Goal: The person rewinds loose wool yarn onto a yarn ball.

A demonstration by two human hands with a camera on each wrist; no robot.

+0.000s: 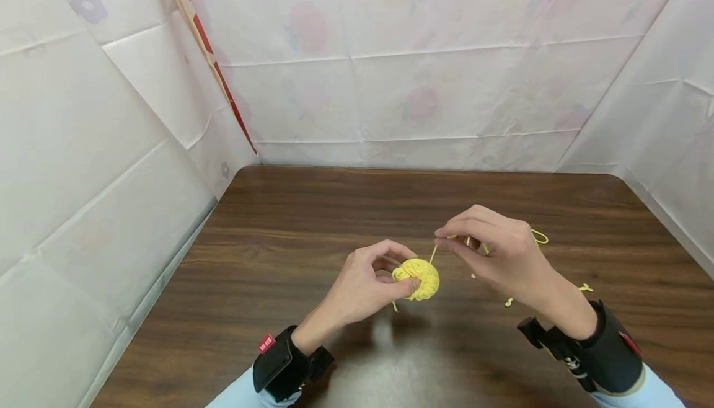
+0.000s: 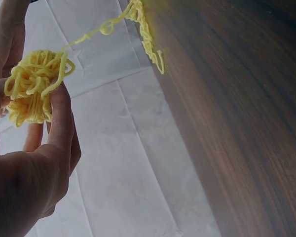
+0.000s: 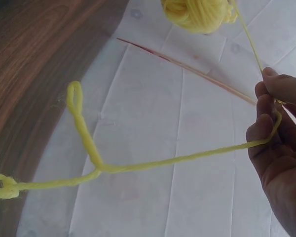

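Ahead of your hands the table (image 1: 357,209) lies bare up to the back wall (image 1: 424,104), so you can reach forward freely. Between your left hand (image 1: 365,287) and right hand (image 1: 496,256) a taut strand (image 1: 432,253) from the yarn ball (image 1: 417,279) bars the gap. Loose yarn (image 1: 558,284) trails right of your right hand. Side walls (image 1: 100,178) close in beyond each hand.

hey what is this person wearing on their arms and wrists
Both hands are bare. The left hand has a black wrist strap with a small red tag bearing white lettering, above a light blue sleeve. The right hand has a bulkier black wrist mount with a red mark, and the same light blue sleeve.
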